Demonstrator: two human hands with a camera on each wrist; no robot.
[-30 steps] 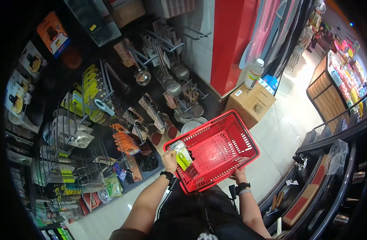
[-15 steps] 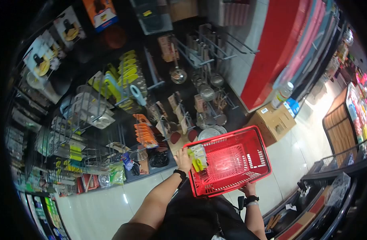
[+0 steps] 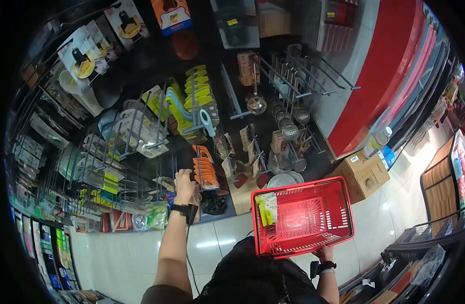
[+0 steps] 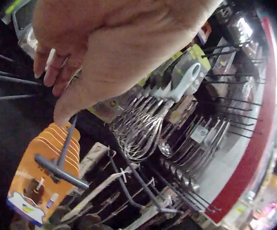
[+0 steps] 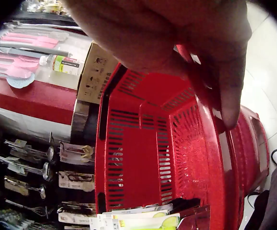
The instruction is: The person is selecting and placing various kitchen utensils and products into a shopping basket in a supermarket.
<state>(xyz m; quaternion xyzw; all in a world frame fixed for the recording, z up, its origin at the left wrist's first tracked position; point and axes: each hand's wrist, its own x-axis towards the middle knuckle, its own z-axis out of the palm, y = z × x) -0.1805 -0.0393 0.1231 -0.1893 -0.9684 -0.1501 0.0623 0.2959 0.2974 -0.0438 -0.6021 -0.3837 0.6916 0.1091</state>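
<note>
My right hand (image 3: 323, 252) grips the near rim of a red shopping basket (image 3: 349, 223), fingers curled over the edge in the right wrist view. Inside the basket, at its left end, lie carded packs with bright green parts (image 3: 267, 210). My left hand (image 3: 184, 187) is empty and reaches toward the hanging rack, fingers loosely extended. Just right of it in the head view hangs a row of orange carded packs (image 3: 206, 169) on a hook. The left wrist view puts the thumb close above these packs (image 4: 47, 167), with several wire whisks (image 4: 143, 127) hanging beyond.
Metal hooks carry ladles and skimmers (image 3: 289, 131), green carded tools (image 3: 199, 93) and white packs (image 3: 136, 126). Beyond the basket stands a cardboard box (image 3: 361, 175) with a plastic bottle (image 3: 378, 139) on it. Shelves with pans (image 3: 394, 273) line the right side.
My left hand has let go of the green carded pack, which stays in the basket, and has moved left to the rack by the orange packs. My right hand keeps holding the basket.
</note>
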